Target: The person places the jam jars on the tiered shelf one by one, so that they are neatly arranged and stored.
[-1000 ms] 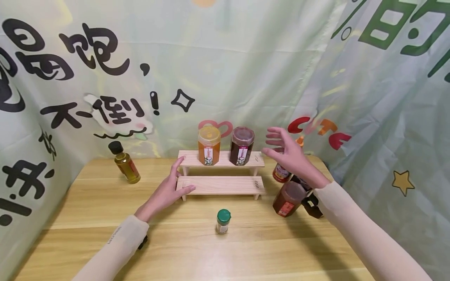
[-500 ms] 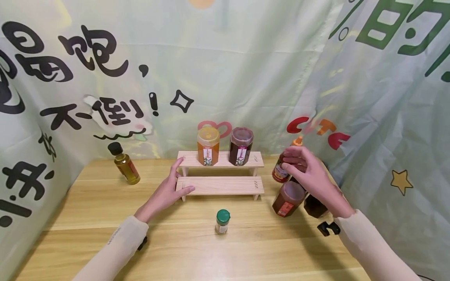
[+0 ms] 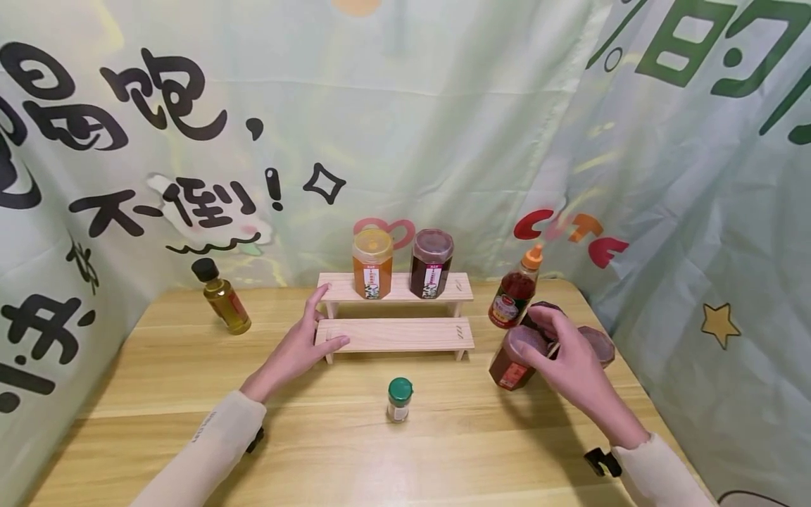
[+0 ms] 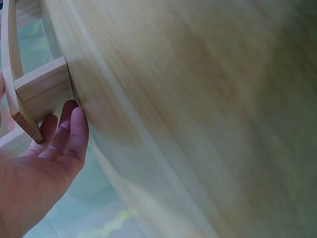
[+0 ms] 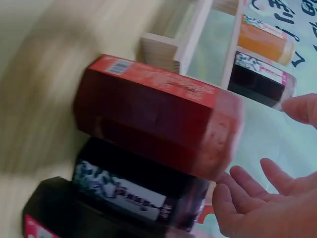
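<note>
My left hand [image 3: 293, 354] holds the left end of a two-tier wooden rack [image 3: 393, 334], thumb over the lower board, a finger at the upper one. In the left wrist view its fingers [image 4: 63, 131] curl beside the rack's end. An amber honey jar [image 3: 372, 265] and a dark jar [image 3: 432, 265] stand on the upper tier. My right hand [image 3: 575, 362] hovers at a dark red jar [image 3: 510, 358] with a red label, thumb and fingers apart. In the right wrist view, fingertips are right at the lid end of that red jar [image 5: 153, 116]; dark jars [image 5: 124, 191] stand beside it.
A red sauce bottle [image 3: 512, 290] with an orange cap stands right of the rack. Another dark jar [image 3: 598, 345] is partly behind my right hand. A small green-capped shaker [image 3: 399, 399] stands in front; an oil bottle [image 3: 224, 299] stands left. A printed cloth [image 3: 443, 127] hangs behind the table.
My right hand has moved right and down from beside the upper tier to the jars on the right, uncovering the sauce bottle. My left hand has stayed on the rack.
</note>
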Demonstrator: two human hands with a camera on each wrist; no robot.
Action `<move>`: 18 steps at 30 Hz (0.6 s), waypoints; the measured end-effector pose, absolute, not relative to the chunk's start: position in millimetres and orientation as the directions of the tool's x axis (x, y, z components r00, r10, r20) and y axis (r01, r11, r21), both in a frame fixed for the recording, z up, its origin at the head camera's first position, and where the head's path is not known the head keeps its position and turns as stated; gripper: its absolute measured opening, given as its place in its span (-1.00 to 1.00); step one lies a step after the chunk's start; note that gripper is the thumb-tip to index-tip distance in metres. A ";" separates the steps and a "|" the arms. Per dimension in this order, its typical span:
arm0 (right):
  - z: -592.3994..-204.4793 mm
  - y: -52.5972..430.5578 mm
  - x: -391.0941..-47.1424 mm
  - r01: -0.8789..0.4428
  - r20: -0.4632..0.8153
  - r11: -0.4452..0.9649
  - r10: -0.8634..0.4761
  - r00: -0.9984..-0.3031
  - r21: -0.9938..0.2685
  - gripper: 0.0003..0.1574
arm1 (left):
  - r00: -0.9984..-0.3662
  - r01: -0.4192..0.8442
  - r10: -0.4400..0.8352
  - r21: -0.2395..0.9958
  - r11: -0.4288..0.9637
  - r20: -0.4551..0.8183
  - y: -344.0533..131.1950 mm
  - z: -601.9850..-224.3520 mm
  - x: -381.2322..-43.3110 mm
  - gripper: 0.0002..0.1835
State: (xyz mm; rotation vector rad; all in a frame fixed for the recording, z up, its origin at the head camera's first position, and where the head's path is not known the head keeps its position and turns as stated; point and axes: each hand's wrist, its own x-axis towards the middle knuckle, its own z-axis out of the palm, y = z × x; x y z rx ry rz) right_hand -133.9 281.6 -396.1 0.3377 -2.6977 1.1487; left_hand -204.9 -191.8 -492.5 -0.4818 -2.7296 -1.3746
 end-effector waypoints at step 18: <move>-427.1 276.3 -130.4 -0.395 0.450 0.761 -0.152 -0.880 -0.515 -0.09 | -0.950 0.299 0.254 0.770 0.563 0.182 -192.1 -491.4 -204.2 0.22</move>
